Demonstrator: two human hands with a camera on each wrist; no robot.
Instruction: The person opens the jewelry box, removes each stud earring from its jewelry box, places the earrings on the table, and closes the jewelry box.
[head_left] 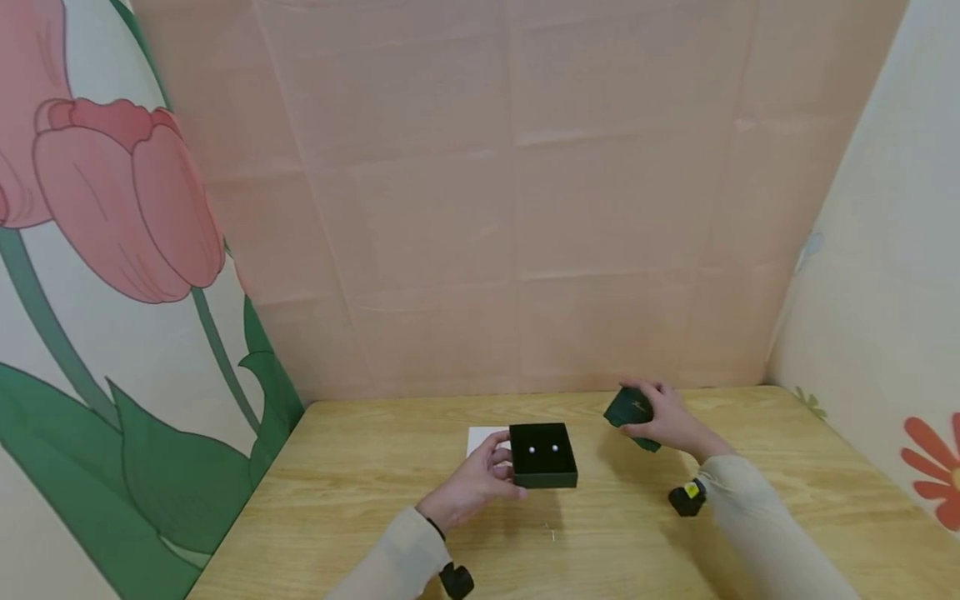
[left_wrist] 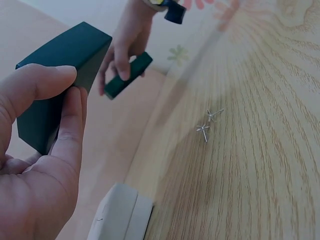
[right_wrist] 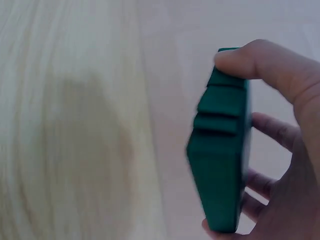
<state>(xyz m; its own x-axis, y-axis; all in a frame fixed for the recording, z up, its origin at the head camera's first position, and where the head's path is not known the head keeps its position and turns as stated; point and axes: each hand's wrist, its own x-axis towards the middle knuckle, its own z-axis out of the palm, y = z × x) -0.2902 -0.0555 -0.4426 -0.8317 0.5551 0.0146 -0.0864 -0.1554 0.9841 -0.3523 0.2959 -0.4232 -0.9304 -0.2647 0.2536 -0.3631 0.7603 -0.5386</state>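
Note:
My left hand (head_left: 480, 477) grips a small dark green jewelry box base (head_left: 544, 481) by its left side, above the table. Its black lining faces up and carries a pair of white pearl-like stud earrings (head_left: 532, 450). Off to the right, my right hand (head_left: 667, 421) holds the dark green box lid (head_left: 628, 407), tilted, with small gold lettering on top. In the right wrist view, the thumb and fingers pinch the lid (right_wrist: 217, 170) at opposite edges. Two small silver flower-shaped studs (left_wrist: 202, 128) lie on the wood below the left hand.
A white box (head_left: 480, 437) sits on the wooden table (head_left: 360, 475) behind the left hand, partly hidden by it. A pink cloth backdrop (head_left: 420, 208) rises at the table's back edge. Walls with painted flowers stand on both sides.

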